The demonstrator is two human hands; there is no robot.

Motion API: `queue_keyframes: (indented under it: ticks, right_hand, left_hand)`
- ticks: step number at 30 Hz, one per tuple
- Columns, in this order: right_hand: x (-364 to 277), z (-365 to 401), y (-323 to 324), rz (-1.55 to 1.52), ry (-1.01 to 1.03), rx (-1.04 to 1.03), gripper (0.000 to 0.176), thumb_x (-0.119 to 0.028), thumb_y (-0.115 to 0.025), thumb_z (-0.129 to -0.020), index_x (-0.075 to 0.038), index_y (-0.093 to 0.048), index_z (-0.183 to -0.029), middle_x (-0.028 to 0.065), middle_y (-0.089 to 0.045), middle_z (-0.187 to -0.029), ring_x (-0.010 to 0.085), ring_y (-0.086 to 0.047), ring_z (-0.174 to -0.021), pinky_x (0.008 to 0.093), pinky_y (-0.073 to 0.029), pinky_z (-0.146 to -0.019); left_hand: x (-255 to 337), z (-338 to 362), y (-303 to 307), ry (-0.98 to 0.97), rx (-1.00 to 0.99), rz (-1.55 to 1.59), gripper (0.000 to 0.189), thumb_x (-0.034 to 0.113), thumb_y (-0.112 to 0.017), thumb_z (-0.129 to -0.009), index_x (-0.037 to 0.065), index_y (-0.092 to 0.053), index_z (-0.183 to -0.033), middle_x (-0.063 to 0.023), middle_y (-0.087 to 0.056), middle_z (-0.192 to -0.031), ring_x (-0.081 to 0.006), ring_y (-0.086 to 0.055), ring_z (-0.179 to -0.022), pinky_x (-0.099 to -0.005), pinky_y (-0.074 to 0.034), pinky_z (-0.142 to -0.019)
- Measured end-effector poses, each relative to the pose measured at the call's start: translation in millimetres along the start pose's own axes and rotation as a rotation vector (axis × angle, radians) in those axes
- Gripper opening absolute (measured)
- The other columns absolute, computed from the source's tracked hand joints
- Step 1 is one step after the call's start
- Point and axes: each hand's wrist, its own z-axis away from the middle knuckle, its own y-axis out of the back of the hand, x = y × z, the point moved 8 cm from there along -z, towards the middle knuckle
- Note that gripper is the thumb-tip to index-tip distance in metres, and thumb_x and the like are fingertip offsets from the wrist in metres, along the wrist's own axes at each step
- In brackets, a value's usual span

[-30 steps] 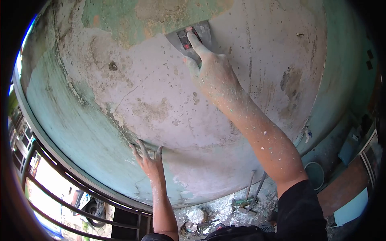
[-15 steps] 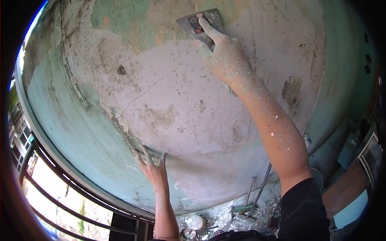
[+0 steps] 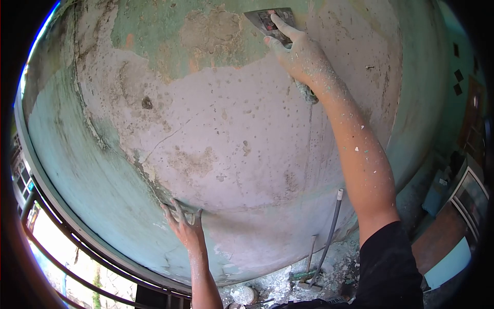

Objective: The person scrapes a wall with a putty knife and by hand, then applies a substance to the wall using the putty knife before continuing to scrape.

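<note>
My right hand (image 3: 304, 57) grips a putty knife (image 3: 259, 20) near the top of the view. Its wide blade lies against the wall (image 3: 221, 118), beside a patch of green paint (image 3: 159, 44). The index finger stretches along the blade, and part of the handle pokes out below the palm. Lower down, my left hand (image 3: 186, 227) rests on the wall with fingers spread and nothing in it, close to a long crack. White and green flakes speckle my right hand and forearm.
Paint chips (image 3: 288, 280) cover the floor at the wall's foot, where a long-handled tool (image 3: 329, 237) leans and a round tub (image 3: 244, 295) stands. Metal railings (image 3: 77, 262) curve along the lower left. A framed panel (image 3: 469, 190) and a blue container (image 3: 436, 193) sit at right.
The putty knife and my right hand have shifted up and right in the view. My left hand stays spread on the wall. The camera view has shifted slightly, showing more of the leaning tool.
</note>
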Motion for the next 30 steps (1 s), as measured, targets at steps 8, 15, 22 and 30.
queue_keyframes:
  ticks: [8,15,22,30]
  right_hand:
    - [25,71,-19,0.053,0.033,-0.284,0.070,-0.029,-0.068,-0.090,-0.031,-0.035,-0.152,0.0244,-0.068,-0.113,0.0394,-0.067,-0.105,0.0453,-0.052,-0.097]
    - [22,54,-7,0.076,0.087,-0.279,0.067,-0.028,-0.069,-0.089,-0.032,-0.040,-0.149,0.0221,-0.069,-0.110,0.0353,-0.069,-0.100,0.0447,-0.053,-0.096]
    - [26,60,-10,0.018,0.030,-0.302,0.068,-0.021,-0.066,-0.088,-0.033,-0.039,-0.150,0.0196,-0.070,-0.107,0.0324,-0.069,-0.096,0.0420,-0.056,-0.093]
    - [28,62,-13,0.008,0.035,-0.283,0.074,-0.015,-0.065,-0.085,-0.034,-0.036,-0.151,0.0185,-0.070,-0.102,0.0322,-0.069,-0.094,0.0433,-0.056,-0.093]
  left_hand:
    - [2,0,1,0.004,-0.004,0.018,0.097,0.014,-0.084,-0.073,0.018,-0.032,-0.155,-0.0214,-0.019,-0.161,-0.0410,-0.027,-0.145,-0.0482,-0.033,-0.114]
    - [0,0,-1,-0.003,-0.001,0.015,0.096,0.014,-0.084,-0.074,0.018,-0.032,-0.155,-0.0214,-0.020,-0.161,-0.0401,-0.026,-0.146,-0.0472,-0.033,-0.114]
    - [4,-1,0,0.040,-0.018,0.006,0.096,0.015,-0.084,-0.074,0.018,-0.032,-0.155,-0.0215,-0.021,-0.160,-0.0397,-0.027,-0.145,-0.0460,-0.034,-0.114]
    - [3,1,-2,0.028,-0.037,-0.011,0.097,0.015,-0.084,-0.074,0.018,-0.031,-0.155,-0.0215,-0.020,-0.160,-0.0399,-0.027,-0.145,-0.0464,-0.034,-0.114]
